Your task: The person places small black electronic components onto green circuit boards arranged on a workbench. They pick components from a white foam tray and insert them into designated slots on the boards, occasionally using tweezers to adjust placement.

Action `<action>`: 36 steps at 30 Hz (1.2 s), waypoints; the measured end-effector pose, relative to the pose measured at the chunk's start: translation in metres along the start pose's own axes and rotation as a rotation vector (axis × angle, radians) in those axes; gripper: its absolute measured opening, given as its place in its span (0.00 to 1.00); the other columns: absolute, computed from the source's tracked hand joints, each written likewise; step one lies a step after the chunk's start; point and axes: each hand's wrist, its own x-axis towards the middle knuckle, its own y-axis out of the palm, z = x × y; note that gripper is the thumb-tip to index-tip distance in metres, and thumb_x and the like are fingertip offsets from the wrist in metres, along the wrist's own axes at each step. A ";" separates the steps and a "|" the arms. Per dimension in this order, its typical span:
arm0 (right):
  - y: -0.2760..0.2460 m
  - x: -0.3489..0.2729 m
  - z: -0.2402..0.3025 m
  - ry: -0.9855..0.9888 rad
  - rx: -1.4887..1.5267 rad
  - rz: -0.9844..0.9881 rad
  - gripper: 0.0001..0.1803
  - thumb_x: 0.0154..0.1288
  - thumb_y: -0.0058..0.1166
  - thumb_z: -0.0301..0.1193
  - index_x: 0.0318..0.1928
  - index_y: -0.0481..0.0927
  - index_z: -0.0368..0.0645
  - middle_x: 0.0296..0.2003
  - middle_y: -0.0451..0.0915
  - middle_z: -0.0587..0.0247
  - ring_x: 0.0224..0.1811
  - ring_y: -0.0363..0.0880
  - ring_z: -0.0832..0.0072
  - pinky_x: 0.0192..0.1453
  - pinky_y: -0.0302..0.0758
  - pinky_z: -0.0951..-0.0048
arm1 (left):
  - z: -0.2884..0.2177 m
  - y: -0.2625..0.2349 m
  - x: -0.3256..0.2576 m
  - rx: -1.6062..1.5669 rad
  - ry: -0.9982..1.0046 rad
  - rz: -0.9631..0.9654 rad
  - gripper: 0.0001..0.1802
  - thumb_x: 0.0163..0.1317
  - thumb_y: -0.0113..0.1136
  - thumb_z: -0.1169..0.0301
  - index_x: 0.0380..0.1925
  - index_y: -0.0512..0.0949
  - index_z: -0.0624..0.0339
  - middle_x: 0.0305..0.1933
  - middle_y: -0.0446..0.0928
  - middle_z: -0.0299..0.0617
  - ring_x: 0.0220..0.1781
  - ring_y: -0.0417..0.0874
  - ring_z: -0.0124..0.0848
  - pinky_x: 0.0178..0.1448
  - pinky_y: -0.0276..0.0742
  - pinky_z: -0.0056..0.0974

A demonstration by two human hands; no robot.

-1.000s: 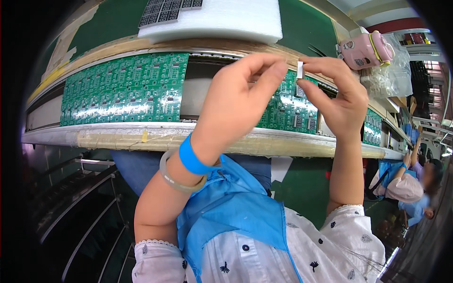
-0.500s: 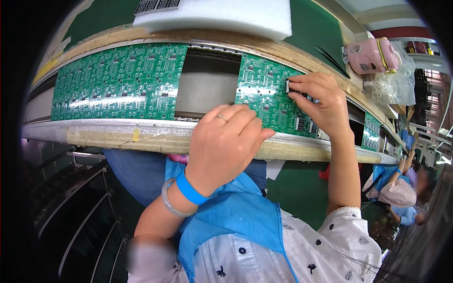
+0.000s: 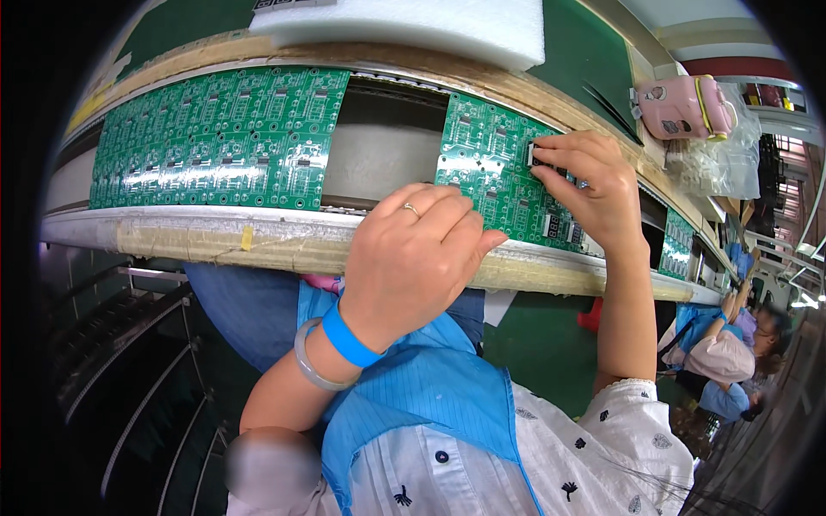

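A green circuit board panel (image 3: 469, 163) lies in the rail track in front of me. At its far right part, my right hand (image 3: 598, 185) pinches a digit display (image 3: 532, 156) between thumb and fingers, down against the board. Another digit display (image 3: 551, 226) sits on the board closer to me, below that hand. My left hand (image 3: 422, 245) rests over the near rail at the panel's near left corner, its fingers curled together onto the edge and its thumb pointing right. The back of the hand hides those fingertips.
Left along the track lies a wide row of green circuit boards (image 3: 215, 142); another panel (image 3: 677, 245) is at the right. Behind the track stands a white foam block (image 3: 413, 30) with digit displays (image 3: 284, 4). A pink bag (image 3: 684, 107) is at the far right. Co-workers sit farther right.
The view has shifted slightly. Both hands keep nearly the same places on the panel, and the right hand still pinches the digit display.
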 end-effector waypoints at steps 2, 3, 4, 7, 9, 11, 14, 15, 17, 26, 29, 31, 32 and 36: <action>0.000 0.000 0.000 -0.007 -0.006 -0.003 0.10 0.57 0.72 0.28 0.41 0.90 0.44 0.45 0.90 0.66 0.49 0.84 0.66 0.57 0.74 0.63 | 0.000 0.000 0.000 -0.005 0.004 -0.004 0.10 0.58 0.74 0.67 0.35 0.86 0.62 0.41 0.86 0.43 0.47 0.88 0.43 0.54 0.82 0.46; 0.000 0.000 0.000 -0.005 -0.004 0.002 0.10 0.57 0.72 0.28 0.41 0.90 0.44 0.45 0.90 0.66 0.48 0.84 0.66 0.57 0.74 0.63 | 0.000 0.000 0.000 -0.006 0.006 -0.005 0.10 0.58 0.74 0.67 0.34 0.86 0.62 0.41 0.86 0.44 0.47 0.88 0.43 0.54 0.82 0.46; -0.001 0.001 0.001 -0.003 -0.002 0.006 0.11 0.57 0.72 0.27 0.41 0.89 0.44 0.45 0.90 0.66 0.48 0.84 0.66 0.57 0.74 0.63 | 0.000 0.000 0.000 -0.007 0.007 -0.006 0.10 0.58 0.74 0.67 0.34 0.85 0.62 0.41 0.86 0.44 0.46 0.87 0.43 0.54 0.82 0.46; 0.000 0.001 0.002 0.001 0.004 0.009 0.10 0.57 0.72 0.27 0.41 0.90 0.44 0.45 0.90 0.66 0.48 0.84 0.66 0.56 0.74 0.63 | 0.001 0.001 -0.001 -0.014 0.005 -0.016 0.10 0.59 0.73 0.67 0.34 0.86 0.62 0.41 0.86 0.44 0.47 0.87 0.43 0.54 0.82 0.46; 0.000 0.002 0.003 0.010 0.015 0.002 0.10 0.57 0.72 0.27 0.40 0.90 0.43 0.44 0.90 0.65 0.48 0.84 0.65 0.56 0.75 0.63 | 0.001 0.000 -0.001 -0.009 0.006 -0.016 0.10 0.59 0.73 0.67 0.34 0.86 0.62 0.41 0.86 0.44 0.47 0.87 0.43 0.54 0.82 0.46; 0.002 0.002 0.004 0.026 0.033 -0.010 0.10 0.56 0.72 0.26 0.40 0.90 0.43 0.44 0.90 0.64 0.47 0.84 0.64 0.56 0.77 0.63 | 0.000 0.000 -0.001 -0.006 0.006 -0.017 0.10 0.59 0.73 0.67 0.34 0.86 0.62 0.41 0.86 0.44 0.47 0.87 0.43 0.54 0.82 0.47; 0.004 0.001 0.003 0.062 0.095 -0.022 0.10 0.56 0.72 0.26 0.40 0.89 0.41 0.43 0.90 0.63 0.47 0.85 0.62 0.55 0.79 0.62 | 0.000 0.000 -0.001 0.000 0.005 -0.017 0.10 0.59 0.73 0.66 0.33 0.86 0.61 0.41 0.86 0.44 0.47 0.88 0.42 0.55 0.82 0.47; 0.004 0.001 0.003 0.065 0.111 -0.020 0.10 0.56 0.72 0.26 0.40 0.89 0.41 0.43 0.90 0.62 0.47 0.85 0.62 0.54 0.79 0.62 | 0.000 0.000 -0.001 0.003 0.005 -0.016 0.10 0.59 0.73 0.67 0.33 0.86 0.61 0.41 0.86 0.43 0.47 0.88 0.42 0.55 0.82 0.46; 0.004 0.000 0.000 0.073 0.142 -0.017 0.10 0.56 0.72 0.26 0.40 0.89 0.41 0.43 0.89 0.61 0.47 0.85 0.61 0.54 0.80 0.61 | -0.001 0.000 -0.002 0.007 -0.004 -0.012 0.09 0.59 0.73 0.67 0.33 0.86 0.61 0.40 0.87 0.43 0.47 0.88 0.42 0.55 0.82 0.46; -0.013 -0.006 -0.010 0.144 0.223 -0.171 0.11 0.58 0.74 0.29 0.40 0.88 0.39 0.42 0.89 0.58 0.45 0.86 0.62 0.50 0.81 0.67 | -0.005 -0.005 0.011 0.026 -0.012 0.060 0.07 0.58 0.72 0.70 0.35 0.86 0.60 0.40 0.87 0.41 0.46 0.87 0.41 0.53 0.77 0.45; -0.023 -0.026 -0.026 0.433 0.159 -0.283 0.07 0.64 0.69 0.28 0.41 0.88 0.38 0.40 0.87 0.59 0.42 0.85 0.70 0.48 0.79 0.71 | -0.010 -0.011 0.029 0.053 0.007 0.092 0.07 0.58 0.72 0.71 0.36 0.86 0.59 0.41 0.87 0.41 0.47 0.86 0.42 0.53 0.77 0.44; -0.022 -0.042 -0.032 0.626 0.277 -0.241 0.11 0.66 0.67 0.30 0.46 0.86 0.38 0.40 0.86 0.60 0.39 0.84 0.72 0.47 0.79 0.71 | -0.010 -0.009 0.044 0.073 0.030 0.092 0.08 0.58 0.72 0.73 0.37 0.86 0.59 0.42 0.87 0.42 0.47 0.86 0.43 0.53 0.77 0.44; -0.022 -0.051 -0.035 0.722 0.339 -0.219 0.13 0.67 0.67 0.31 0.49 0.85 0.38 0.40 0.86 0.60 0.38 0.83 0.73 0.46 0.79 0.71 | -0.011 -0.006 0.053 0.075 0.038 0.106 0.08 0.58 0.72 0.73 0.38 0.86 0.60 0.43 0.87 0.42 0.47 0.86 0.43 0.53 0.78 0.44; -0.014 -0.075 -0.030 0.880 0.631 -0.074 0.24 0.70 0.64 0.33 0.62 0.76 0.38 0.42 0.86 0.58 0.37 0.84 0.75 0.45 0.79 0.71 | -0.008 0.010 0.082 0.085 0.070 0.182 0.10 0.58 0.72 0.74 0.40 0.86 0.61 0.46 0.87 0.46 0.49 0.86 0.46 0.55 0.80 0.45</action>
